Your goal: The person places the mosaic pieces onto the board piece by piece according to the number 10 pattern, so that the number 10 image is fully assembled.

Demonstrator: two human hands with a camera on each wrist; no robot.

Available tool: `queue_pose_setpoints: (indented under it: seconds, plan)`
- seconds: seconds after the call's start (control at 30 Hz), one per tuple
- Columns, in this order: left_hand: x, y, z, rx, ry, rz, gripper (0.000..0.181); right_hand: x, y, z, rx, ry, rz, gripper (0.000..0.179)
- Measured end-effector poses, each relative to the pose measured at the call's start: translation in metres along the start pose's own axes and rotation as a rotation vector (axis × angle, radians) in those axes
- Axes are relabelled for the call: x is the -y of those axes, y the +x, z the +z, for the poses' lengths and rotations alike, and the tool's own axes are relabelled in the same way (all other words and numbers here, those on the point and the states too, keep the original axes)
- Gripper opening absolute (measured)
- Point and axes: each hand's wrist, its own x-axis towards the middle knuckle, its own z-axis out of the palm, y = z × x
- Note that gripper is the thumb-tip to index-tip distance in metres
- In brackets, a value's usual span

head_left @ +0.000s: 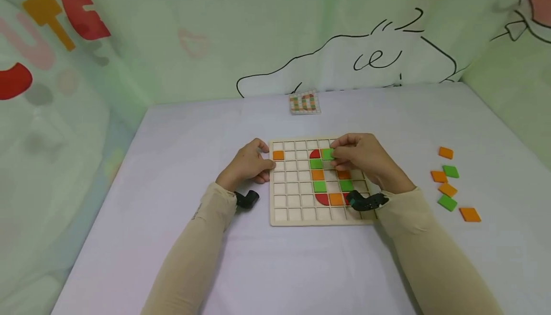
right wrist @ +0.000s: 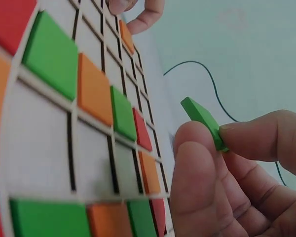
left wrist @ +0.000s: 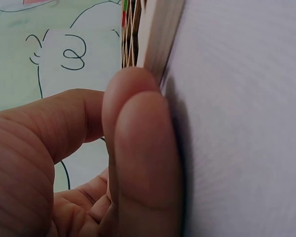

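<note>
A thin green square tile (right wrist: 202,120) is pinched between the thumb and fingertips of my right hand (head_left: 366,159), raised over the far rows of a pale wooden grid board (head_left: 292,217). Red, orange and green tiles form a ring in the board's right half, including a green tile (right wrist: 50,55) and an orange tile (right wrist: 94,89). My left hand (head_left: 249,162) touches the board's left edge with its fingertips, beside a lone orange tile (head_left: 278,155). In the left wrist view, fingertips (left wrist: 145,133) press against the board's side. My right hand and wrist camera hide part of the ring.
Loose orange and green tiles lie right of the board, among them an orange tile (head_left: 470,214) and a green tile (head_left: 447,203). A small card (head_left: 304,103) with a coloured grid pattern lies at the table's back. A printed curtain (head_left: 258,28) hangs behind.
</note>
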Motion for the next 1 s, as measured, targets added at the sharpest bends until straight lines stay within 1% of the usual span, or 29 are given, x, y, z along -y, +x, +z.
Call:
queue_pose_setpoints:
  seconds: [0.23,0.57,0.77,1.0]
  plan:
    - [-0.001,0.001,0.001,-0.003,0.006,-0.009,0.040,0.008,0.011,0.015,0.042,0.038,-0.019,0.033]
    - [0.000,0.001,0.000,-0.004,0.005,-0.004,0.041,0.018,0.033,0.039,0.056,-0.004,-0.015,0.028]
    - [-0.001,-0.001,0.001,0.004,0.002,0.003,0.041,0.020,0.044,0.050,0.060,0.003,0.018,0.025]
    - [0.000,-0.001,0.001,0.007,-0.004,0.002,0.041,0.019,0.052,0.055,0.079,-0.016,0.047,0.025]
